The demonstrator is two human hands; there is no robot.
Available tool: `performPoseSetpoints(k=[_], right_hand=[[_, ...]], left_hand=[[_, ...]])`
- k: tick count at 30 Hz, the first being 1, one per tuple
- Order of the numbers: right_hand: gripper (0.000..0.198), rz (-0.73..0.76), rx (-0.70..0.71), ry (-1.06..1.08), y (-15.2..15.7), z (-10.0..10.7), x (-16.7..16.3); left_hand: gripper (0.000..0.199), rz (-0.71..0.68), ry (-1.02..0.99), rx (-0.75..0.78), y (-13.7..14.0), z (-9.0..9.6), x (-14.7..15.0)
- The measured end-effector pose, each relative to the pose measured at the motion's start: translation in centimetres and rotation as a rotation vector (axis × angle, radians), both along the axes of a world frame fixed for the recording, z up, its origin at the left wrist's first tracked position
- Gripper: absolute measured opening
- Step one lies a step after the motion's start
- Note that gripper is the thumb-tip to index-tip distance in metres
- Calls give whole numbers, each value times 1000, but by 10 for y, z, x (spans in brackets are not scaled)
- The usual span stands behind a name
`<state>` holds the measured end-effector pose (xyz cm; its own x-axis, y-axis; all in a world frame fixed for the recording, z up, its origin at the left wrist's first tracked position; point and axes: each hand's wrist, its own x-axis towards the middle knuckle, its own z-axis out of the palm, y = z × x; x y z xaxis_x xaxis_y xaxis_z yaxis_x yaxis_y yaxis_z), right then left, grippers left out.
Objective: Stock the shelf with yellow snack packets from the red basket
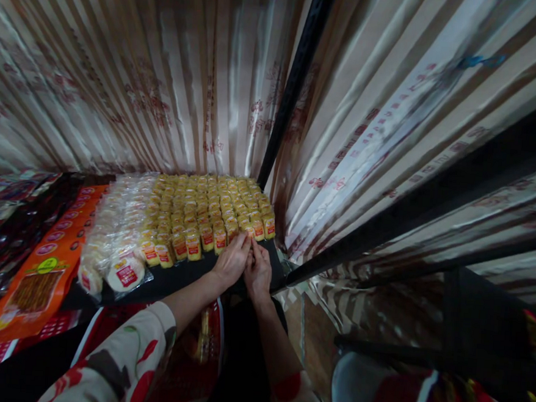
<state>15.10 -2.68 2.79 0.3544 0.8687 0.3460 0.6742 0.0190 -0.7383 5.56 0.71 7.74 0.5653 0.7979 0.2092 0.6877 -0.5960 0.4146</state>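
Observation:
My left hand (pixel 232 261) and my right hand (pixel 259 271) meet at the front right of a block of small yellow wrapped snack packets (pixel 203 205). Fingers on both are drawn together, with the fingertips closed at one yellow snack packet (pixel 250 230) of the front row. Most of that packet is hidden by the fingers. The rows stand upright, side by side, on a black shelf (pixel 208 271). To their left are stacks of round white snacks in clear wrap (pixel 126 272) with red labels.
An orange snack bag (pixel 43 271) lies left of the white stacks, beside dark packages (pixel 3 244). Pleated printed sheeting (pixel 189 79) hangs behind. A black post (pixel 294 86) and a slanting black rail (pixel 385 227) bound the right. Red baskets (pixel 47 332) and a pale tub (pixel 351 384) stand lower.

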Motion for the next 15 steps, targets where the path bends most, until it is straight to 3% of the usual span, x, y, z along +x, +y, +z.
performPoseSetpoints(k=[10,15], right_hand=[[42,-24,118,-34,1,-4,-1],[36,-26,150,-53,0,2,-1]], left_hand=[[35,-21,-46,85,-12,-16,-11],[32,-65,-59,24,-34,-18,-31]])
